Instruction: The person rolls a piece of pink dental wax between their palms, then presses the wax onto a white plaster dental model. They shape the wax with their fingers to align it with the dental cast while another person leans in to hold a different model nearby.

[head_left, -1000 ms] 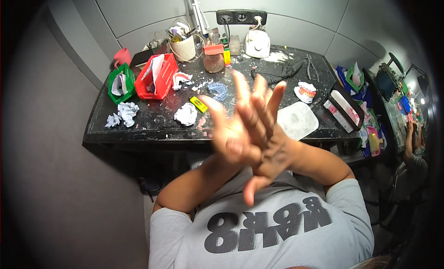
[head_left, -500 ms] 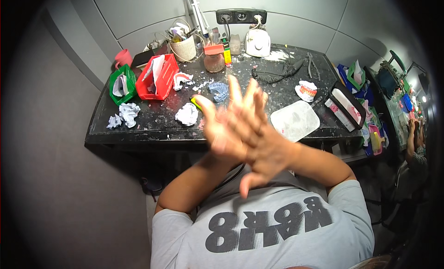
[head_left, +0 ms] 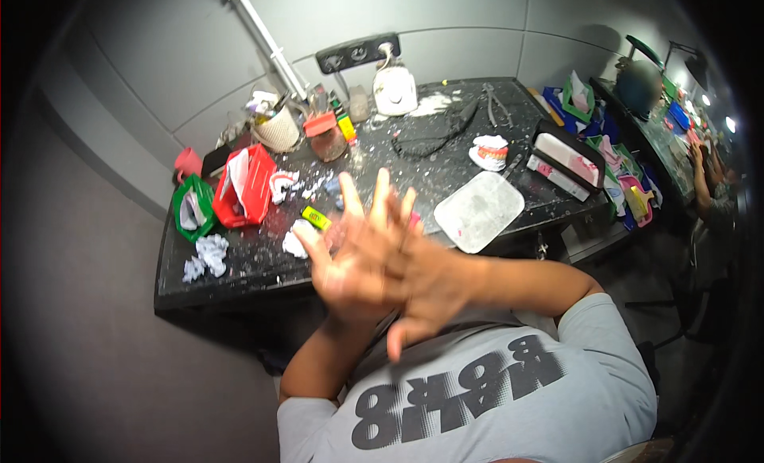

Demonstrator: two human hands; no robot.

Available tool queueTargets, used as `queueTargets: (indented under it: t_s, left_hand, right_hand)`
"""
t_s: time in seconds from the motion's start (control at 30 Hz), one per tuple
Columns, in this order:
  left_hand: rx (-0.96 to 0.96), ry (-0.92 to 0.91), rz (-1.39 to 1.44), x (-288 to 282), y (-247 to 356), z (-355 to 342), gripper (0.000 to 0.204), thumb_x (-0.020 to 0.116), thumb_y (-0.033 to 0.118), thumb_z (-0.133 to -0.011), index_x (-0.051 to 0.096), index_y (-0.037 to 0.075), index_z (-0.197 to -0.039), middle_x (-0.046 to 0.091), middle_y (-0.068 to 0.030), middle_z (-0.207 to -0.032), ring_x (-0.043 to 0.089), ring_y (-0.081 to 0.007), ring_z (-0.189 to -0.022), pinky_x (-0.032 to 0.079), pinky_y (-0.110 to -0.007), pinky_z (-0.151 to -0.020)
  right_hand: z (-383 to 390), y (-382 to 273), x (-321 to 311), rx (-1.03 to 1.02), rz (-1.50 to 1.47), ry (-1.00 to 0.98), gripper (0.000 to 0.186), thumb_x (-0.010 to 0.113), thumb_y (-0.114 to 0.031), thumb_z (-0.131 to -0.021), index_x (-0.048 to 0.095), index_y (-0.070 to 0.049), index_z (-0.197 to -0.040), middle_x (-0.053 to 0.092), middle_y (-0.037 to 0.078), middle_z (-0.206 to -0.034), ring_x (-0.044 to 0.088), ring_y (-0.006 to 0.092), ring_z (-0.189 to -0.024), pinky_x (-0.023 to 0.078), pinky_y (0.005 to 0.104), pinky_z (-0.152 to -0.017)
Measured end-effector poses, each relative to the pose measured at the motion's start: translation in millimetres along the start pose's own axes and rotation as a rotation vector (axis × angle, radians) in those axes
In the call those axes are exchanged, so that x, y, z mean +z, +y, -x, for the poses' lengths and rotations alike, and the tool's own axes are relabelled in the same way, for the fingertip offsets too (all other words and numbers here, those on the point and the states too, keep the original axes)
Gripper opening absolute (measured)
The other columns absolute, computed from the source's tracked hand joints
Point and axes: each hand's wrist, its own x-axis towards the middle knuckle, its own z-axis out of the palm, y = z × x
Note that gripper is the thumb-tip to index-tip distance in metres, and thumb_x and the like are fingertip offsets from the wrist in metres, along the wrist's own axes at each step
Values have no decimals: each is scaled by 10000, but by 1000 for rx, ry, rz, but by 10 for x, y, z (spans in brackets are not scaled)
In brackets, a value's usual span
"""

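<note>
My left hand [head_left: 344, 273] and my right hand [head_left: 436, 286] are crossed at the wrists in front of me, above the near edge of a black speckled worktop [head_left: 239, 264]. Both are blurred, with the fingers spread and nothing in them. The right hand lies over the left, its thumb pointing down. Just behind the fingers lie a small yellow-green object [head_left: 316, 218] and a crumpled white paper [head_left: 295, 244]. A pale flat plastic tray [head_left: 479, 210] sits to the right of the hands.
On the worktop's left stand a red basket [head_left: 248, 186], a green basket [head_left: 193, 208] and paper scraps [head_left: 205, 254]. Further back are a cup of tools [head_left: 277, 128], a red-lidded jar [head_left: 325, 135], a white appliance [head_left: 395, 90], a tooth model [head_left: 490, 152] and a black box [head_left: 567, 159]. Another person [head_left: 712, 184] works at far right.
My crossed hands have drifted left and a little lower in view, staying crossed with fingers spread. Nothing on the worktop has moved.
</note>
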Motion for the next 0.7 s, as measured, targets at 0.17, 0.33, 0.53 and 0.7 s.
queueTargets:
  t_s: [0.17, 0.33, 0.53, 0.7]
  left_hand:
    - [59, -10, 728, -265, -364, 44, 984, 246, 879, -962, 21, 293, -1720, 4, -101, -1805, 20, -413, -1640, 32, -606, -1306]
    - [65, -222, 464, -331, -49, -141, 951, 279, 853, -975, 104, 295, -1725, 40, -111, -1802, -41, -387, -1644, -53, -605, -1297]
    - [76, -116, 58, -477, 4, -47, 961, 269, 893, -948, 58, 361, -1719, -4, -112, -1802, -54, -402, -1641, -4, -636, -1288]
    - [25, 3, 164, -512, -174, -184, 981, 273, 902, -939, 21, 361, -1717, -29, -119, -1800, -33, -417, -1639, 35, -649, -1282]
  right_hand:
    - [-178, 58, -140, 82, -101, 98, 1046, 310, -871, -954, 357, -103, -1663, 183, 280, -1742, 79, 486, -1624, -71, 642, -1267]
    - [-100, -13, 104, -169, 62, 153, 1091, 250, -870, -961, 219, -69, -1701, 86, 290, -1757, 35, 494, -1626, -18, 630, -1277]
    - [-61, 39, 212, -52, -132, 274, 1003, 258, -805, -991, 175, -119, -1718, 65, 291, -1760, 7, 484, -1633, -9, 662, -1268]
    - [-39, 78, -26, 95, 112, 286, 1024, 216, -832, -974, 203, -123, -1712, -12, 269, -1770, -51, 509, -1622, -58, 760, -1204]
